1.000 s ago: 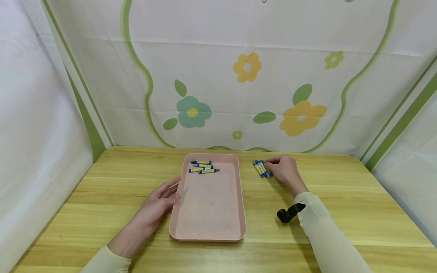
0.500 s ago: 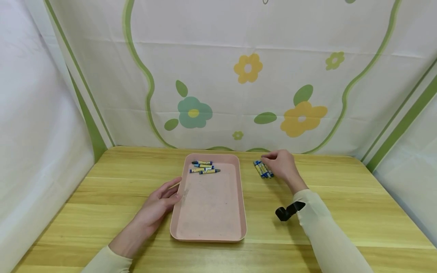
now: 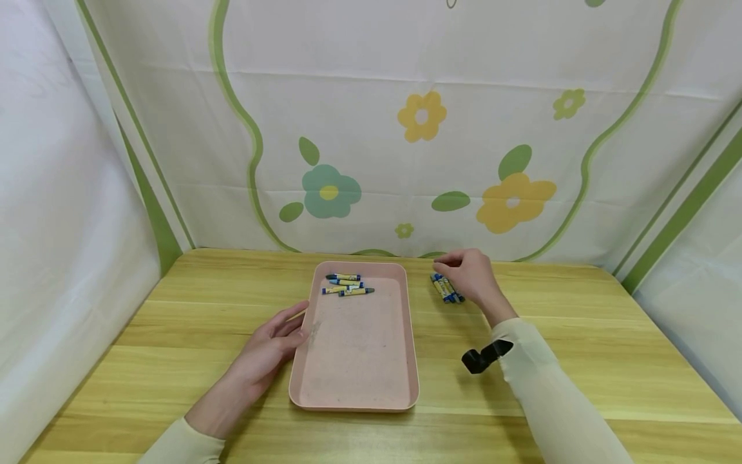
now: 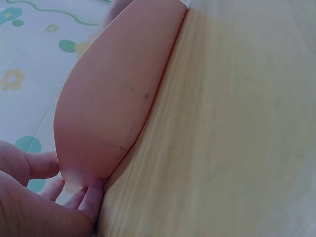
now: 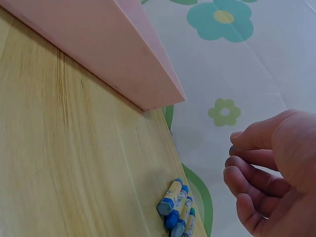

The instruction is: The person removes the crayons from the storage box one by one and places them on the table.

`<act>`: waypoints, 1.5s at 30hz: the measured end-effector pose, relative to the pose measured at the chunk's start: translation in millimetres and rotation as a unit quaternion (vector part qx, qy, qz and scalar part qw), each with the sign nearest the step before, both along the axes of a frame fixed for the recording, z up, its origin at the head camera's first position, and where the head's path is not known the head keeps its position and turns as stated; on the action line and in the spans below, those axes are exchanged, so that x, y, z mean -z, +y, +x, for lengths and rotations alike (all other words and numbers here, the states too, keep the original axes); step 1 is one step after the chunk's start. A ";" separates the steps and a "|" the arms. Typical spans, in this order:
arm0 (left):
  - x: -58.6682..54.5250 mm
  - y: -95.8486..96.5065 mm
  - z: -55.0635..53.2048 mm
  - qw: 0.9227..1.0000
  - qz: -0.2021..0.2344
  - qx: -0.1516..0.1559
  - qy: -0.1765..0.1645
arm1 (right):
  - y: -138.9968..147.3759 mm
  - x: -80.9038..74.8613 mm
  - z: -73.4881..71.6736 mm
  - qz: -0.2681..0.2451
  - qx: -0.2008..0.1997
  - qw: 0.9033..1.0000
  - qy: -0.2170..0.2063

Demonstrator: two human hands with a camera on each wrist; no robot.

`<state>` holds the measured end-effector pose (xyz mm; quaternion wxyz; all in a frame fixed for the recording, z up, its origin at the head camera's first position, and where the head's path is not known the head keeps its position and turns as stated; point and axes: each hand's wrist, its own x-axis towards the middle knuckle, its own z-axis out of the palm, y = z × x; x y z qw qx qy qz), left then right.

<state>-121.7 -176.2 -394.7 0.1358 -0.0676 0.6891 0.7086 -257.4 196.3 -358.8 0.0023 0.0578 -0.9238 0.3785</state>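
A shallow pink tray lies on the wooden table with several crayons in its far left part. My left hand holds the tray's left side, the thumb over the rim. In the left wrist view, fingers press low on its outer wall. To the right of the tray, my right hand is raised over a small pile of crayons and pinches a crayon, of which only a small dark end shows. Below that hand in the right wrist view are the piled crayons, yellow-wrapped with blue ends.
A white cloth printed with flowers hangs behind the table, and more white cloth stands at both sides. A black strap mount sticks out from my right wrist.
My right hand has lifted a crayon off the right-hand pile and moved slightly up and left with it. The left hand and the tray stay in place.
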 end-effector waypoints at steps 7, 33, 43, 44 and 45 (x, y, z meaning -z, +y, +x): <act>-0.6 -0.1 0.9 1.000 -0.003 0.003 -0.001 | -11.9 -3.0 -1.0 -0.003 -0.010 1.000 0.005; -0.8 1.3 0.3 1.000 -0.007 0.006 -0.002 | -84.5 -29.1 -7.1 -0.053 -0.059 0.997 0.011; -1.2 0.9 -0.5 1.000 -0.005 0.003 -0.006 | -109.0 -28.4 -6.9 -0.062 -0.067 0.996 0.003; -1.1 0.7 -0.3 1.000 -0.004 0.003 -0.006 | -110.9 -27.2 -7.5 -0.063 -0.067 0.996 0.002; -0.8 0.5 -0.2 1.000 -0.005 0.002 -0.006 | -112.8 -26.3 -7.8 -0.067 -0.067 0.996 -0.001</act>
